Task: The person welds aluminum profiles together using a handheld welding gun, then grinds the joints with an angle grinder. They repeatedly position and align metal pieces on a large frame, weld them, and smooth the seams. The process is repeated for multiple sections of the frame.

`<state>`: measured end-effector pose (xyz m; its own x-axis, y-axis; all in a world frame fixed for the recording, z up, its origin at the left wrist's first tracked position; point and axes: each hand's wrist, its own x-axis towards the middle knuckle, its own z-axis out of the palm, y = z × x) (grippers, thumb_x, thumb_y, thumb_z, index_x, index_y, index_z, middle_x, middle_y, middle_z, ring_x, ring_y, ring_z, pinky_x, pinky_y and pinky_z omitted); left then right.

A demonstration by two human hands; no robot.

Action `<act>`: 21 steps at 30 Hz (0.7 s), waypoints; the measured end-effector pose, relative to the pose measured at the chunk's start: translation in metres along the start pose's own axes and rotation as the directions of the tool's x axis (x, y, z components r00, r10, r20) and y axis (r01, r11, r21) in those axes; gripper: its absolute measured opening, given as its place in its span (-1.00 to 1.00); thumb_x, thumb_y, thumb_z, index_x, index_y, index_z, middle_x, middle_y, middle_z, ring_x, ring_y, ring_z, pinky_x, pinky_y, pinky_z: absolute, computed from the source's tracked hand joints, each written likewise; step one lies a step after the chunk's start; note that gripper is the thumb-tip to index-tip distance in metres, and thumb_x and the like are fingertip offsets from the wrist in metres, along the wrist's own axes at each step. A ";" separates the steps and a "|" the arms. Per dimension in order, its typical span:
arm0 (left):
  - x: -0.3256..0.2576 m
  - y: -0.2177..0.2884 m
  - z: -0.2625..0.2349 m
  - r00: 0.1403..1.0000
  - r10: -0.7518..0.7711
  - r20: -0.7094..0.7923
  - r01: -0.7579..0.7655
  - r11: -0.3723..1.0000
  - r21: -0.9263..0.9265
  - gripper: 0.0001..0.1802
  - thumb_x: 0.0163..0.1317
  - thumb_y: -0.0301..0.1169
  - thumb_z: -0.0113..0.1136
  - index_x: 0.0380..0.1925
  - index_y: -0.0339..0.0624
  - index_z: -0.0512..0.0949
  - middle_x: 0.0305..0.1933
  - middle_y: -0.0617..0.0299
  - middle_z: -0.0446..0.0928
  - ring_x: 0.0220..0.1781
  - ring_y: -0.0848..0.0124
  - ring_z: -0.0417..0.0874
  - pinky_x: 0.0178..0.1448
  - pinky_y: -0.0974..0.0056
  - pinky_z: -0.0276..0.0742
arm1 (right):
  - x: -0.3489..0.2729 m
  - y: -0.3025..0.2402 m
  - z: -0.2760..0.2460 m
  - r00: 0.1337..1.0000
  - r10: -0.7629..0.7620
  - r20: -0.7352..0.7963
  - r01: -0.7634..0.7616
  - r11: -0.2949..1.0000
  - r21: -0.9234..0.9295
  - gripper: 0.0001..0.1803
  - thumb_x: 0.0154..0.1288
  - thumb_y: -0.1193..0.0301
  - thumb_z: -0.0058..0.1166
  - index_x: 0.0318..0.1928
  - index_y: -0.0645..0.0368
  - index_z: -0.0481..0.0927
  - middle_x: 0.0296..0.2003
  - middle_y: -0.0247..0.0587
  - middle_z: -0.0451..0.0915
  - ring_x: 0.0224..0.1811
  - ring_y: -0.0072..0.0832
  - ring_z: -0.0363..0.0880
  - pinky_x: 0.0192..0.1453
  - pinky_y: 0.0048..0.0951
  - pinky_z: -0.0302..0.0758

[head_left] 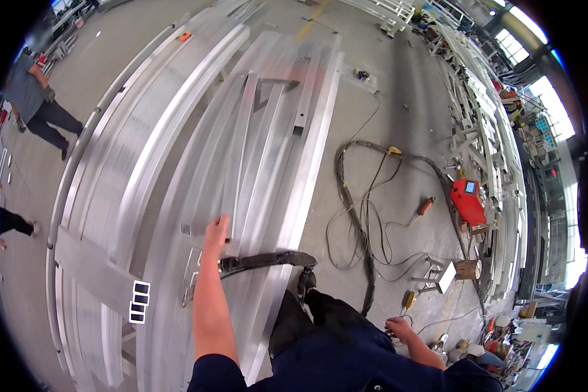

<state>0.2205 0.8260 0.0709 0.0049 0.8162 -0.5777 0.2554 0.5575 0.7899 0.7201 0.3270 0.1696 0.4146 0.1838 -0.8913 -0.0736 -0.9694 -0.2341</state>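
My left hand (217, 230) is closed above the long silvery metal profiles (199, 157). A small dark end shows beside its fingers; what it belongs to, I cannot make out. Just below that hand, a thick black sleeved hose (268, 260) lies across the profiles and drops over their right edge. Partly behind my left forearm is a thin metal frame-like piece (193, 264). My right hand (398, 328) hangs low at my right side with fingers curled, nothing visible in it. A metal triangle (268, 93) rests farther up the profiles.
An orange tool (185, 36) lies at the far end. Hoses and cables (366, 228) loop over the floor at right, near a red machine (468, 201), a small stool (438, 276) and a wooden block (468, 269). A person (36, 98) walks at left; another (0, 219) is nearer.
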 end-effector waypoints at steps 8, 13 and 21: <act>-0.077 0.070 0.007 0.998 0.060 0.027 -0.056 0.992 -0.112 -0.27 0.04 0.02 0.44 -0.04 -0.45 0.53 -0.20 0.13 0.55 -0.29 0.42 0.56 -0.39 0.32 0.46 | 0.039 -0.054 -0.007 0.987 -0.109 0.122 0.140 0.947 -0.288 -0.59 0.25 0.23 0.15 0.05 0.19 0.60 -0.21 -0.23 0.65 -0.23 -0.46 0.65 -0.22 -0.33 0.59; -0.188 -0.003 0.011 0.989 0.138 0.048 -0.138 0.990 0.006 -0.32 0.07 -0.10 0.44 0.04 -0.42 0.51 -0.19 0.17 0.60 -0.26 0.45 0.58 -0.25 0.30 0.51 | 0.103 -0.170 0.032 0.532 -0.825 0.191 0.714 0.316 -0.625 -0.48 0.10 0.28 0.21 0.10 0.19 0.54 -0.21 -0.02 0.64 -0.16 -0.16 0.65 -0.05 -0.17 0.56; -0.522 -0.028 0.049 0.994 -0.010 0.111 0.012 1.000 -0.025 -0.35 0.02 -0.24 0.52 0.08 -0.35 0.52 -0.21 0.25 0.60 -0.21 0.52 0.57 -0.12 0.31 0.54 | -0.091 -0.406 0.133 -0.404 -0.370 0.837 0.421 -0.887 -0.189 -0.08 -0.19 0.41 0.37 0.32 0.01 0.36 0.33 -0.04 0.31 0.43 -0.15 0.22 0.49 0.17 0.05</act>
<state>0.2582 0.3766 0.3400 0.1095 0.7890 -0.6046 0.2316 0.5712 0.7874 0.5915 0.7255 0.2944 -0.8990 0.4208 0.1215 0.4116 0.9065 -0.0944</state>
